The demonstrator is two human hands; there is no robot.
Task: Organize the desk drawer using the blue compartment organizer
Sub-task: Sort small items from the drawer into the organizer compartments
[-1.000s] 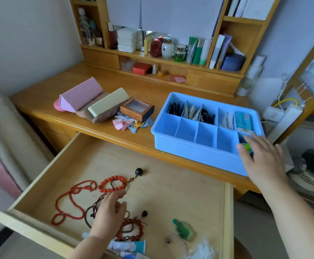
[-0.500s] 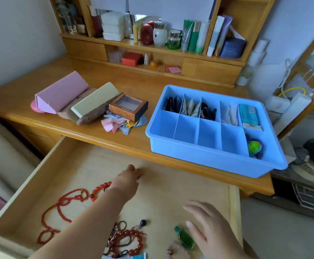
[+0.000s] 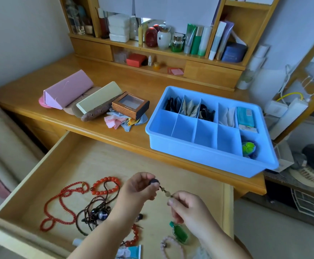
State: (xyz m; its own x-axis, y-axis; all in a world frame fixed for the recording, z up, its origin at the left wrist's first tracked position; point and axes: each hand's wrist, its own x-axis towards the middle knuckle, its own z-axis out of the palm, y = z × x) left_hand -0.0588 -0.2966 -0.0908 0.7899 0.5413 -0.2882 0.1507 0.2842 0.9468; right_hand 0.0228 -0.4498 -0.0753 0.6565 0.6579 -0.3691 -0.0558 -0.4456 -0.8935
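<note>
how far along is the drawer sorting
Partly done: the blue organizer's back row and right-hand cells hold items; four front cells look empty. In hand: both hands, left and right, hold a short bead string. Left: red necklaces, green bottle in the drawer.

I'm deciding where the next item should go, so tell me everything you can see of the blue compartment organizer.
The blue compartment organizer is a rectangular tray of what looks like light blue plastic, with a rolled rim and thin dividers forming two rows of five cells. It sits flat on the wooden desk, right of centre, above the open drawer. The far row holds dark items, folded papers, white pieces and a teal packet. The near row looks bare except for a green round object in the rightmost cell. No hand touches it.
</note>
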